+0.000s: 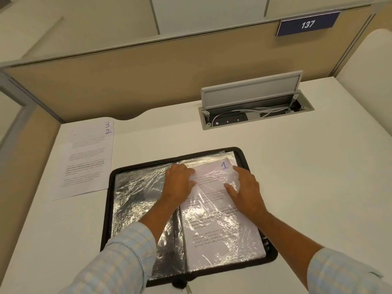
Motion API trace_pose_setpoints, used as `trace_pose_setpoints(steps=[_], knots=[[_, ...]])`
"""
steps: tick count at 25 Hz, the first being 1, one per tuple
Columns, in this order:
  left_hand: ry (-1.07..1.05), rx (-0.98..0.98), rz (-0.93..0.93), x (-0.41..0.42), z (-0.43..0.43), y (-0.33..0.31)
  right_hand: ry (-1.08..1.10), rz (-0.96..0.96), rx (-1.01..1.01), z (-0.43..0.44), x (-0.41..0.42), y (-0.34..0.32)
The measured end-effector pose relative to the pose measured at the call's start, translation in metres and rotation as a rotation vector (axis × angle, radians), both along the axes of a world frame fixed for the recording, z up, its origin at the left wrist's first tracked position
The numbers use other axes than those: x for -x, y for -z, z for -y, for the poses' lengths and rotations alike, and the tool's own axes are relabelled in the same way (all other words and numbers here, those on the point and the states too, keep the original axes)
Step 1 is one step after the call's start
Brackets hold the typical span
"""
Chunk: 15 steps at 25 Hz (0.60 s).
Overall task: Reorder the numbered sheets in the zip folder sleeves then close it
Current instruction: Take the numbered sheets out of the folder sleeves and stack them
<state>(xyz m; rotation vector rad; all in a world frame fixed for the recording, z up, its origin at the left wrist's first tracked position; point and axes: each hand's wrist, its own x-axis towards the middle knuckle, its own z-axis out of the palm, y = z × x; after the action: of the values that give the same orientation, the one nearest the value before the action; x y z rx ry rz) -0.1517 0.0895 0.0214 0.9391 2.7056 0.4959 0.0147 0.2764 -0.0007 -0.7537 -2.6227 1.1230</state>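
So the folder (110, 187) lies open flat on the tabletop (297, 187), and sheet 1 (220, 232) seems to sit most of the way inside the right-hand sleeve (203, 200), with its numbered top poking out at the far end. The left grip (179, 183) looks clenched on the plastic at the sleeve mouth near the spine. The right grip (246, 187) is released, flat fingers pressing down on the paper. My take for doing this bit well: lift the mouth a touch with the left and slide the page toward yourself with the flat right, slow and square — that crinkly film probably drags and could buckle a corner. Sheet 2 (89, 162) and sheet 3 (107, 124) wait stacked on the tabletop off to the left — next in, I'd guess.
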Motion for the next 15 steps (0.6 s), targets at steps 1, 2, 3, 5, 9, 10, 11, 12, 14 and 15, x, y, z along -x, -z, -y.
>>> trace_pose_setpoints(steps=[1, 2, 3, 5, 9, 10, 11, 12, 14, 15], knots=[[0.0, 0.004, -0.01, 0.004, -0.003, -0.003, 0.036, -0.012, 0.05, 0.0, 0.003, 0.0], [0.004, 0.001, 0.005, 0.007, -0.005, -0.007, 0.069, -0.012, 0.079, -0.001, 0.005, 0.0], [0.012, -0.018, 0.021, 0.009, -0.009, -0.01, 0.095, -0.002, 0.087, -0.003, 0.008, 0.0], [0.041, -0.05, 0.087, 0.015, -0.013, -0.016, 0.129, 0.025, 0.11, -0.007, 0.012, -0.001], [-0.012, -0.156, 0.201, 0.027, -0.021, -0.017, 0.154, 0.047, 0.195, -0.011, 0.015, -0.004], [-0.046, -0.196, 0.229, 0.031, -0.024, -0.017, 0.168, 0.051, 0.216, -0.012, 0.016, -0.004], [-0.068, -0.204, 0.249, 0.034, -0.027, -0.019, 0.185, 0.048, 0.252, -0.013, 0.016, -0.005], [-0.076, -0.182, 0.264, 0.037, -0.029, -0.021, 0.2, 0.039, 0.286, -0.014, 0.017, -0.005], [-0.061, -0.103, 0.322, 0.045, -0.033, -0.023, 0.217, 0.002, 0.317, -0.017, 0.019, -0.007], [-0.06, -0.068, 0.352, 0.048, -0.035, -0.023, 0.218, -0.019, 0.322, -0.018, 0.019, -0.008]])
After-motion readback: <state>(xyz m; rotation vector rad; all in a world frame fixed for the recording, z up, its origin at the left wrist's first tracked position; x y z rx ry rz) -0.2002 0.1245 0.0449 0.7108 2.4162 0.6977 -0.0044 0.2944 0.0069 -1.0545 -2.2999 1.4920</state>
